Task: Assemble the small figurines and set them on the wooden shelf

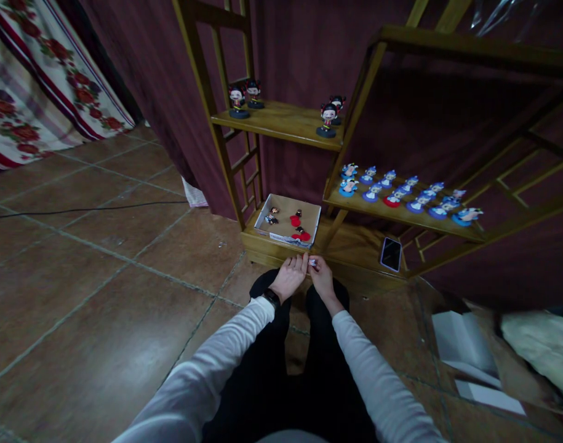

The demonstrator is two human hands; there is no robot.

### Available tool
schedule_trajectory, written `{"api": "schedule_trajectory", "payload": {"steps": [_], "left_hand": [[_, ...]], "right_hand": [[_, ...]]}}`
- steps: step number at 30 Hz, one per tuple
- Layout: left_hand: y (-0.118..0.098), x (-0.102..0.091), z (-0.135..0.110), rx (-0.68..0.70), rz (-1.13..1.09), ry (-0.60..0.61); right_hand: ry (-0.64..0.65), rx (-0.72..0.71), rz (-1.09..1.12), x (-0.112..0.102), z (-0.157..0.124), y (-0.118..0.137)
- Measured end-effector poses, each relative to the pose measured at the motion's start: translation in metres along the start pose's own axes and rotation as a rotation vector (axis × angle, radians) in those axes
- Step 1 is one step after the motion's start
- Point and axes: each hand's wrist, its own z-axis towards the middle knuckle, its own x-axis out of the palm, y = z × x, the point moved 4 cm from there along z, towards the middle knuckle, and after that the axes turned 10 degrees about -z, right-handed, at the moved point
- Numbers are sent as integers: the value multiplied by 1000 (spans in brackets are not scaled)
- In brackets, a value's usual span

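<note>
Between my knees and the shelf's front edge, my left hand (291, 274) and my right hand (321, 275) meet with fingers pinched around a small white figurine (312, 262). Fingers cover most of it, so its details are hidden. Just beyond my hands, a shallow cardboard box (272, 237) rests on the lowest shelf. Inside it lie a dark-and-white figurine (271, 219) and two small dark figures with red bases, one of them a red-based figurine (301, 234).
A wooden shelf unit (281, 126) stands ahead. Black-haired figurines (328, 117) occupy its upper board; several blue-and-white figurines (372, 192) stand in rows on the right board. A phone (391, 254) lies below them. White cardboard (466, 344) is on the floor at right, a black cable (87, 212) at left.
</note>
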Motion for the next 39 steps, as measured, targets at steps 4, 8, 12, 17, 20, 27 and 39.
{"api": "schedule_trajectory", "payload": {"steps": [4,8,12,17,20,27,39], "left_hand": [[5,0,-1,-56,-116,15],[16,4,-1,-183,-420,16],[29,15,3,-311,-782,-67],[40,32,10,-430,-1225,-170],[43,35,14,-467,-1461,-200],[46,33,13,-532,-1658,-206],[45,20,7,-492,-1679,-223]], "right_hand": [[-9,-4,0,0,-1,2],[-9,1,18,3,-1,3],[-35,13,41,5,0,3],[-53,6,101,3,-1,6],[-77,-20,124,0,-3,12],[-15,-35,112,-2,-3,15],[221,104,420,9,2,11]]}}
